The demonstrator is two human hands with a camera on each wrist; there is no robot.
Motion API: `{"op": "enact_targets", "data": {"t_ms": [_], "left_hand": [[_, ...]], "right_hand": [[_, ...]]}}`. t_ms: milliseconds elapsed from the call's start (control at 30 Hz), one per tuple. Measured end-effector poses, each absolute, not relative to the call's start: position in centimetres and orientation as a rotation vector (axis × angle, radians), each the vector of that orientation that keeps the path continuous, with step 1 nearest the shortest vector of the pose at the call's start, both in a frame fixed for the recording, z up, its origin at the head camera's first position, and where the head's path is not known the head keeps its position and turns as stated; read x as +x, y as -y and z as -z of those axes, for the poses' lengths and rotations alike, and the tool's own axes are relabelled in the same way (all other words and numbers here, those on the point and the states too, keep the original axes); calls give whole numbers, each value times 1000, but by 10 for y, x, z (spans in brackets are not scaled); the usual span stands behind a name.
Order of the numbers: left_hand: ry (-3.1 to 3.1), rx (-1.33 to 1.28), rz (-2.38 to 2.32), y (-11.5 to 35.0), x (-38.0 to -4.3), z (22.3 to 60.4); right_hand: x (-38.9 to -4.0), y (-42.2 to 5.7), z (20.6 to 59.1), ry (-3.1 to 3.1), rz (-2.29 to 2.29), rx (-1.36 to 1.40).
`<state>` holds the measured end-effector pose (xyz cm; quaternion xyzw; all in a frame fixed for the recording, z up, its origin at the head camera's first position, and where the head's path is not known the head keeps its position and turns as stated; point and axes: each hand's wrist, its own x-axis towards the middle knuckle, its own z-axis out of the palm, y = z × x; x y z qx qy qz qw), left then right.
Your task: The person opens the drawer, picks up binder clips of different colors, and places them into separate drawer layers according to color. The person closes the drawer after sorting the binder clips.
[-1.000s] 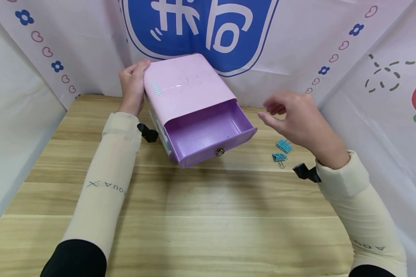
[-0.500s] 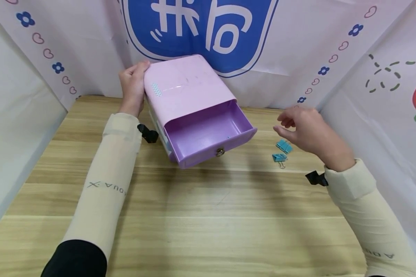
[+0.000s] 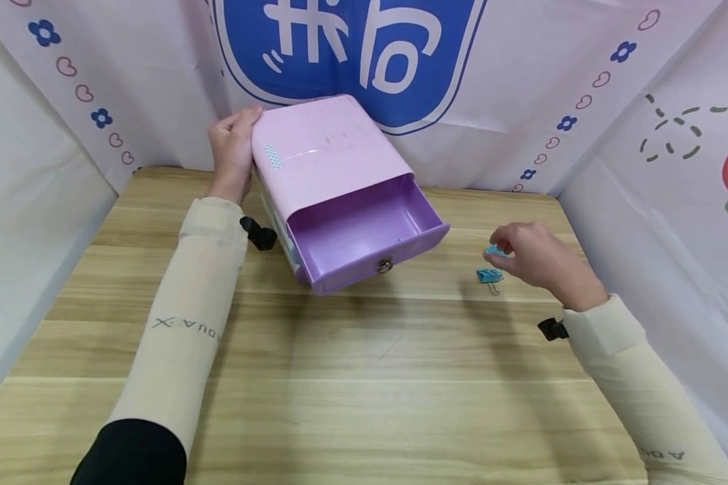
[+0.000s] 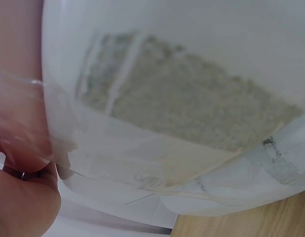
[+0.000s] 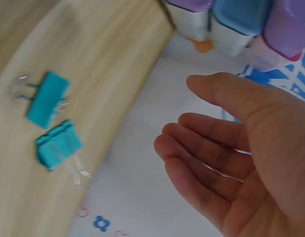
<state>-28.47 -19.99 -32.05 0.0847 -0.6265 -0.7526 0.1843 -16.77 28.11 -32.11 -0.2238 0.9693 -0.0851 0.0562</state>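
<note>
In the head view, a pink plastic drawer box [image 3: 334,151] stands at an angle near the back wall, its purple drawer [image 3: 358,236] pulled out at the front. My left hand [image 3: 230,155] grips the box's back left corner. In the left wrist view, part of that hand [image 4: 26,197] shows beside the pale box side [image 4: 192,98]. My right hand [image 3: 546,259] hovers at the far teal binder clip [image 3: 496,250], partly covering it. The near binder clip [image 3: 490,276] lies just in front. The right wrist view shows the right hand's fingers [image 5: 207,143] loosely bent, holding nothing.
The wooden table [image 3: 364,397] stretches out in front of the box. A white printed cloth wall [image 3: 479,155] closes off the back, with others at both sides. A small metal ring pull [image 3: 385,266] sits on the drawer front.
My right hand has moved away from the drawer, rightward and down toward the binder clips. The left hand and the drawer box have stayed in place.
</note>
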Motion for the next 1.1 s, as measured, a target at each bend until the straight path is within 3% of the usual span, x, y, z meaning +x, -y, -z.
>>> {"op": "enact_targets", "data": {"t_ms": [633, 1100], "left_hand": [[1752, 250, 2135, 200, -284, 319], [1734, 212, 2116, 198, -286, 322]], "right_hand": [[-174, -306, 372, -2868, 150, -666], [-177, -305, 388, -2844, 34, -719]]}}
